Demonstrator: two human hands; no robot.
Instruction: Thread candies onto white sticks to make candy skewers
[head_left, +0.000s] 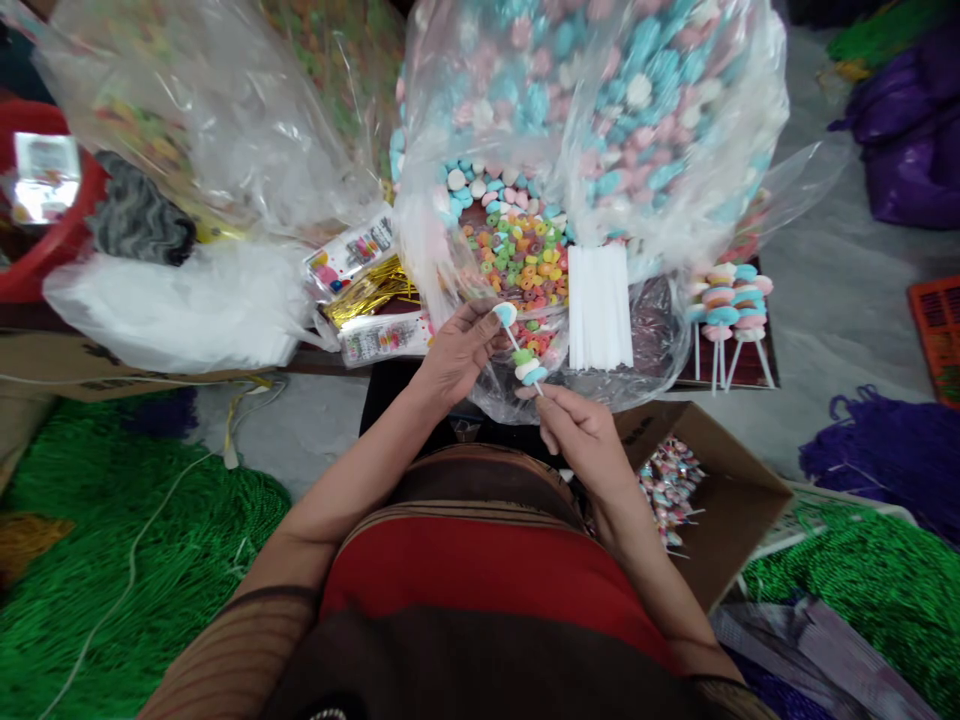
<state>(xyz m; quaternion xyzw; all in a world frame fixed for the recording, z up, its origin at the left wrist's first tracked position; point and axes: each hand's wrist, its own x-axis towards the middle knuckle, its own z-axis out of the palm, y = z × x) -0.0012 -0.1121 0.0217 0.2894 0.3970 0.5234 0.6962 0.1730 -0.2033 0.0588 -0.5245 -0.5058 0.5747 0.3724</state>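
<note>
In my right hand (581,425) is the lower end of a thin white stick (513,338), pinched between the fingers. Threaded on it are a green gummy ring (523,356) and a white-and-blue marshmallow (532,374). My left hand (466,345) pinches another pale blue and white marshmallow (505,314) at the stick's upper end. Whether the tip has gone into it I cannot tell. Just beyond the hands lie loose gummy rings (525,262) and pastel marshmallows (495,187). A bundle of white sticks (600,308) rests to their right.
Big clear bags of marshmallows (637,100) and gummy rings (300,60) stand behind. Finished skewers (731,305) sit at the right edge. Below them, a cardboard box (742,500) holds wrapped sweets. Printed packets (386,338) and gold ties (371,290) lie left.
</note>
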